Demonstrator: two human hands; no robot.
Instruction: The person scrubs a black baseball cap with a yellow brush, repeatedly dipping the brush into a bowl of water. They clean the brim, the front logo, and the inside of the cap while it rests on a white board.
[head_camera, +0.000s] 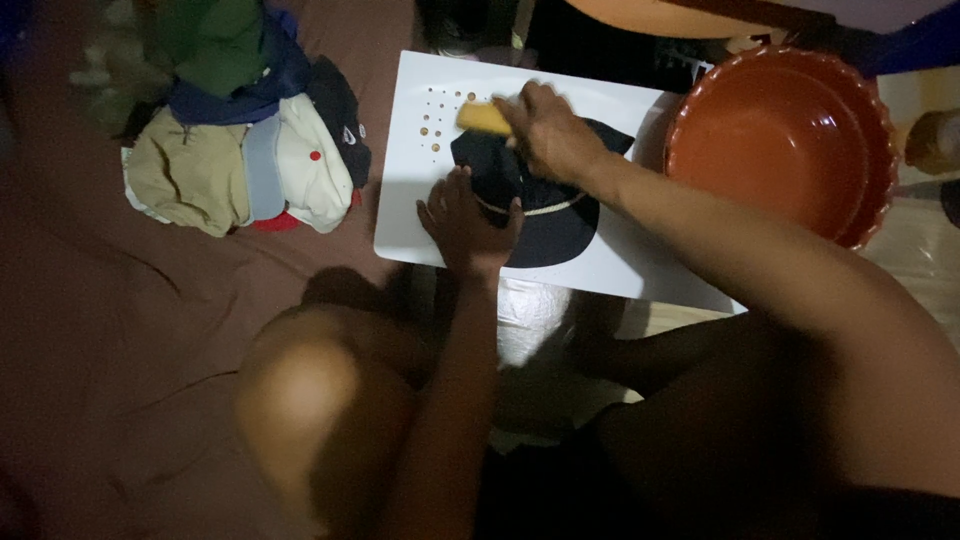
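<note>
Head view: a person seated on the floor scrubs a dark cap (535, 215) lying flat on a white board (640, 255). The right hand (548, 128) is clenched around a yellow sponge (483, 117), pressed at the cap's crown; the left hand (468, 222) lies spread on the brim, pinning it, grasping nothing. An orange basin (790, 140) stands just beside the board, a heap of caps (250, 140) off to the left. The scrubbing step looks underway; the next stroke calls for a steady brim.

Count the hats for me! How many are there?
At least 5: one dark cap on the white board under both hands, and about four in the pile at upper left: tan, white, navy, black. More may be hidden.
</note>
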